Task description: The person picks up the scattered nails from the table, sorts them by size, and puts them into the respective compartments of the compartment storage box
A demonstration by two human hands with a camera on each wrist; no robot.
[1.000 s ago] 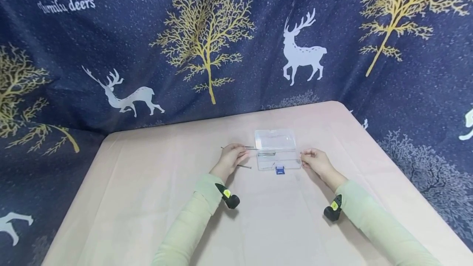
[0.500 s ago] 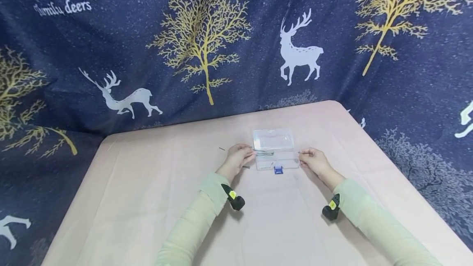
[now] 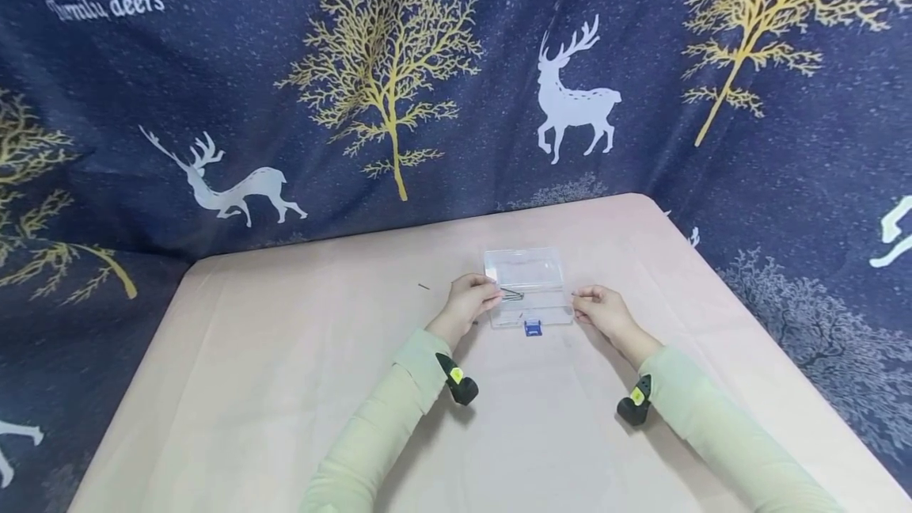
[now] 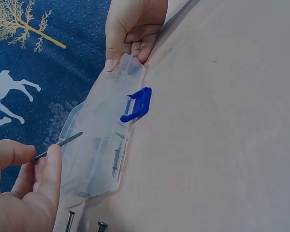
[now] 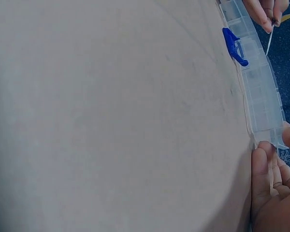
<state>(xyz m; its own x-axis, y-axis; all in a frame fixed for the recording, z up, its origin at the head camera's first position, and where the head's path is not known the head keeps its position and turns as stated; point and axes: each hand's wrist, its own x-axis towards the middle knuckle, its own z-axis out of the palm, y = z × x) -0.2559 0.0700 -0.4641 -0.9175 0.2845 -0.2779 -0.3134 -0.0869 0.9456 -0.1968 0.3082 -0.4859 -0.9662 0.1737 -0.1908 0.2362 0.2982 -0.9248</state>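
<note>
A clear plastic compartment box (image 3: 554, 317) lies on the table with its lid (image 3: 523, 267) raised at the back and a blue latch (image 4: 139, 104) at the front. My left hand (image 3: 466, 305) pinches a nail (image 4: 70, 139) between thumb and fingers over the box's left end, its point toward the box. Several nails (image 3: 511, 295) show in the rear compartment, and small nails (image 4: 116, 162) lie in a front one. My right hand (image 5: 278, 193) holds the box's right end, thumb on one side and fingers on the other.
Loose nails (image 4: 102, 226) lie on the table left of the box, partly covered by my left hand in the head view. Another nail (image 3: 423, 286) lies further left. A dark blue deer-print cloth (image 3: 456, 85) hangs behind the pale pink table (image 3: 285, 355).
My left hand has moved right with the nail, from beside the box to over its left end. My right hand has stayed at the box's right end.
</note>
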